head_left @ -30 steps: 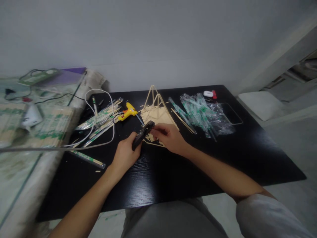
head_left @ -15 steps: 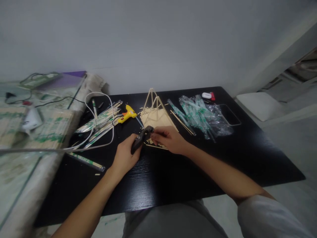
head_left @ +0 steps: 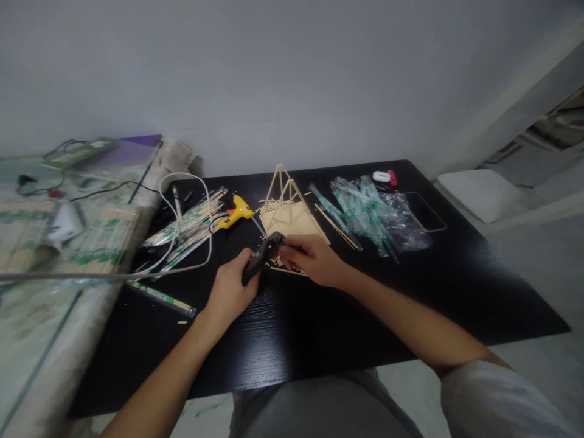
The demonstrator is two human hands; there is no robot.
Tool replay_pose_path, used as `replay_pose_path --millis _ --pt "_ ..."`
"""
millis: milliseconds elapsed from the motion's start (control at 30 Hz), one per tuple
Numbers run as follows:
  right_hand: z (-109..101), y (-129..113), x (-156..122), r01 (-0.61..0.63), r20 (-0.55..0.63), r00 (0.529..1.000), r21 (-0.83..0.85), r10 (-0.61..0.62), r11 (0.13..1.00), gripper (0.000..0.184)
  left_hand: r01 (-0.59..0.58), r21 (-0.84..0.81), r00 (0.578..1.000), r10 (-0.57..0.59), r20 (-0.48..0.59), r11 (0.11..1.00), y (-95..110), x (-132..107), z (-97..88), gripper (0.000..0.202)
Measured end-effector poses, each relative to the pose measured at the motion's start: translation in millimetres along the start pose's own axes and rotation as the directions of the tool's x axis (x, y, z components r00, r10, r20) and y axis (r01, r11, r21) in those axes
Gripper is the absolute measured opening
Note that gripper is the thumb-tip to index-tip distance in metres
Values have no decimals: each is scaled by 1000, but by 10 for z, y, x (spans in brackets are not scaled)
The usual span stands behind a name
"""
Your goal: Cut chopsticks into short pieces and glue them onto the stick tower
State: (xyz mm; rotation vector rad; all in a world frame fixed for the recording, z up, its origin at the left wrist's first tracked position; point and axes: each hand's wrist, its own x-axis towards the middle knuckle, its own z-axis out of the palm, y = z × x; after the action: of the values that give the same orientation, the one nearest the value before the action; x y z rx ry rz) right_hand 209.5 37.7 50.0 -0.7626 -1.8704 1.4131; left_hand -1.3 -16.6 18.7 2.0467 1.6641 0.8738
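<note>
My left hand [head_left: 229, 287] is closed around the dark handles of a pair of pliers [head_left: 258, 260], whose head points up and to the right. Right at that head, my right hand [head_left: 314, 260] has its fingers pinched together; what they hold, if anything, is too small and hidden to make out. Just behind both hands lies a pale wooden stick base [head_left: 287, 214], with a triangular frame of thin sticks [head_left: 298, 192] standing upright on it. Cut stick bits [head_left: 269, 205] are strewn on and around the base.
A yellow glue gun [head_left: 237, 213] lies left of the base, beside wrapped chopsticks [head_left: 201, 216] and a looped white cable [head_left: 210, 237]. Empty plastic sleeves [head_left: 360, 204], a phone-like outline [head_left: 426, 212] and a white earbud case [head_left: 381, 176] lie on the right of the black table [head_left: 365, 322].
The view has shifted slightly, so everything sits a little differently in it. Both hands keep nearly the same pose at the pliers.
</note>
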Motion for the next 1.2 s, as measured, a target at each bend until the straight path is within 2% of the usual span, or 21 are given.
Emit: replay_pose_path --millis 300,500,600,800,1200 --pt "-2 -27 13 -24 -35 999 -48 22 999 41 -2 42 1000 3 -29 999 -27 -4 8 12" --pt "61 68 23 -14 -159 987 81 26 997 28 -27 36 997 29 -67 999 -49 7 32 4" --pt "79 94 8 -27 -194 980 64 39 998 23 -21 26 998 23 -62 999 -54 -7 46 3" --pt "72 55 -8 -8 -176 984 71 21 997 14 -28 15 999 28 -29 1000 -46 -20 48 3" --pt "48 40 0 16 -107 994 119 -3 993 18 -50 -14 999 50 -1 999 -33 -9 6 4"
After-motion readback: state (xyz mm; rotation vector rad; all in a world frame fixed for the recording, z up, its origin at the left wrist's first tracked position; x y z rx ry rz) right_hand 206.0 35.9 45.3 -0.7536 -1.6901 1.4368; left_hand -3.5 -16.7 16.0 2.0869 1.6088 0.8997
